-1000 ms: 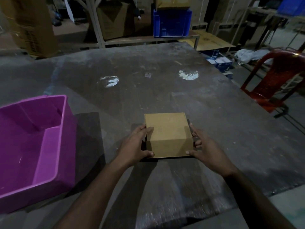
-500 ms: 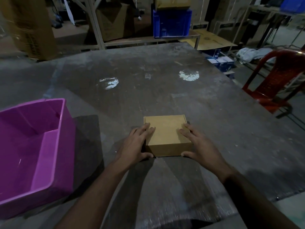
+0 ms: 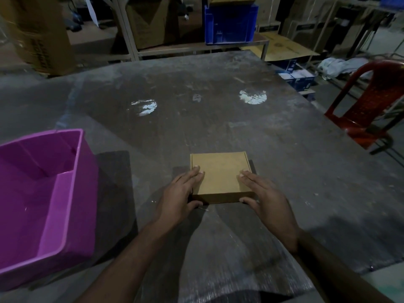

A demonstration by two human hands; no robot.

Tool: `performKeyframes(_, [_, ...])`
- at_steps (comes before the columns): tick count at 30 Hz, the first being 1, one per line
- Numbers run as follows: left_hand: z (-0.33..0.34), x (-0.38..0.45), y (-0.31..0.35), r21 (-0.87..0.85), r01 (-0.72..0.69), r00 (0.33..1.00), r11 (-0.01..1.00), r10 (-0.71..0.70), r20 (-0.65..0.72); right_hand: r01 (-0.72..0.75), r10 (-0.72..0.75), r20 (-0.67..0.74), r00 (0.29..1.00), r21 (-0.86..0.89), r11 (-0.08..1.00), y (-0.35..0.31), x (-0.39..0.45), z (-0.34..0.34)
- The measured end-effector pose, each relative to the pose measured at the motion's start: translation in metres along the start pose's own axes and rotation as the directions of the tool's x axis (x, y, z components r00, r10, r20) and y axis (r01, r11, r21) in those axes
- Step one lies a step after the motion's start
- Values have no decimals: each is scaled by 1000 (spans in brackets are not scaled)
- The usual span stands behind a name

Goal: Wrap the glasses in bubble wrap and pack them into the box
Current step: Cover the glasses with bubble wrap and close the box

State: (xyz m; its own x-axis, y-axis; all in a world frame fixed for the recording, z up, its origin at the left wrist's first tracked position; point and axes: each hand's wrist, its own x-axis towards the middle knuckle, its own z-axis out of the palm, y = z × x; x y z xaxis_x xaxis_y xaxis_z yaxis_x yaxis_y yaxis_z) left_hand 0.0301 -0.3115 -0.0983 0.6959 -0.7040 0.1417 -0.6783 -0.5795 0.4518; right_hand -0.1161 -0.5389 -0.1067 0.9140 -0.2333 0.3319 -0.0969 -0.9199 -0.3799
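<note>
Head view: a worn grey table (image 3: 218, 119) in a dim storeroom carries a closed, plain brown cardboard box (image 3: 220, 173), square and shallow, near its front edge. The left hand (image 3: 177, 197) and right hand (image 3: 266, 197) rest flat on the lid's two sides, fingers straight, thumbs against the front wall. A purple bin (image 3: 65, 193) stands well to the left.

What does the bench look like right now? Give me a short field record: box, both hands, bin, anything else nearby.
box: small cardboard box, closed, flat on the table
left hand: straight fingers resting on the box's left top edge, thumb at its front corner
right hand: straight fingers on the right top edge, thumb at the front
bin: purple plastic bin, at table's left, nothing visible inside
glasses, bubble wrap: not visible
nearby: red plastic chair at right
</note>
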Motion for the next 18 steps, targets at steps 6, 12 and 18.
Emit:
performKeyframes(6, [-5, 13, 2, -47, 85, 996, 995, -85, 0, -25, 13, -99, 995, -121, 992, -23, -10, 6])
performKeyframes(12, [4, 16, 6, -356, 396, 809, 847, -505, -302, 54, -61, -134, 989, -59, 997, -59, -27, -3])
performKeyframes(18, [18, 5, 30, -620, 410, 813, 669, -576, -85, -216, 228, -146, 963, 97, 972, -1, 12, -6])
